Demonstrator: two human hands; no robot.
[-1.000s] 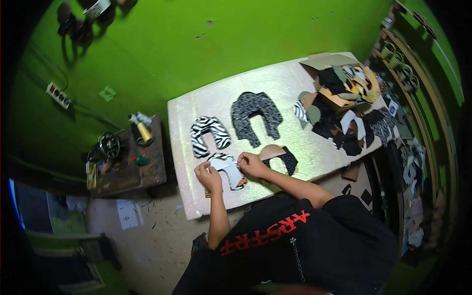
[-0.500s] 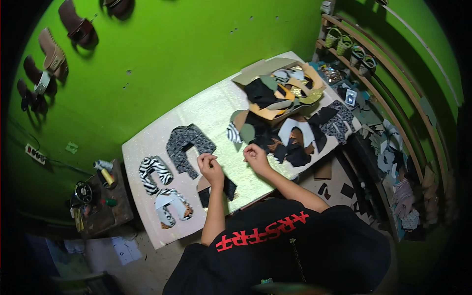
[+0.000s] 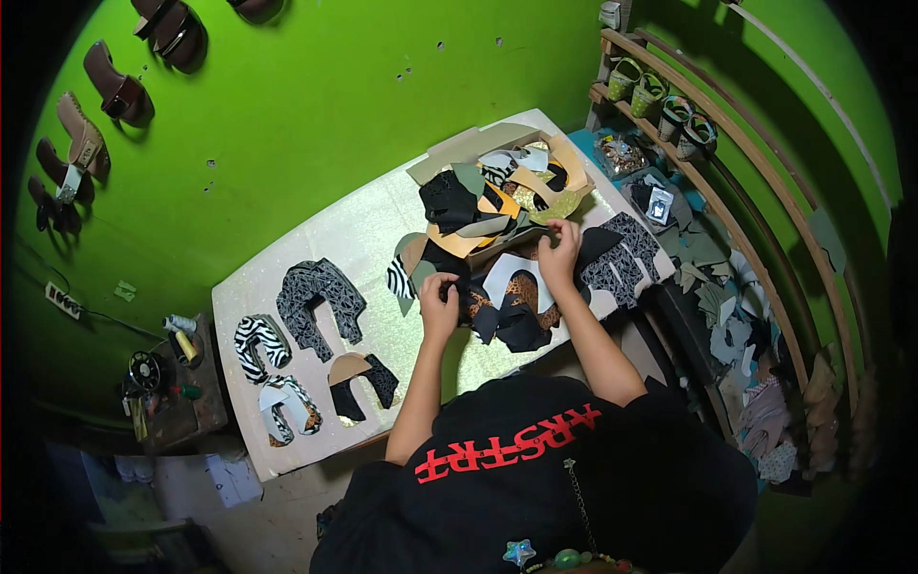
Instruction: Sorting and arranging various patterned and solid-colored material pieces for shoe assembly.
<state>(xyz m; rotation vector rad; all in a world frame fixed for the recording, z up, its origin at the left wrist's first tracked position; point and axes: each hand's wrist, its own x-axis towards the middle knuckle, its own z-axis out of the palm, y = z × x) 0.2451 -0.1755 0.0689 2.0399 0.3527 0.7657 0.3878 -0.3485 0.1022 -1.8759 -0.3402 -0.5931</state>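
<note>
My left hand (image 3: 440, 308) rests at the near left edge of a pile of cut material, its fingers bent over black pieces (image 3: 444, 259); thumb and fingertips stay apart. My right hand (image 3: 561, 256) reaches over the pile beside a white curved piece (image 3: 512, 274), fingers apart, close to the near side of an open carton (image 3: 490, 252) filled with scraps. No piece shows lifted in either hand. A zebra-striped piece (image 3: 399, 279) lies left of the pile. Further left are arched stacks: grey-black patterned (image 3: 298, 296), zebra-striped (image 3: 251, 353), white with animal print (image 3: 289, 402), and black with tan (image 3: 379, 377).
The table (image 3: 287, 239) stands against a green wall with sandals (image 3: 118, 91) hung on it. A wooden rack (image 3: 727, 124) with small shoes is at right, above heaped scraps (image 3: 712, 287). A small bench (image 3: 196, 402) with thread spools stands at left.
Both hands have moved right and away from me, from above the table's middle to the pile. My right hand has opened near the carton. The view has shifted right.
</note>
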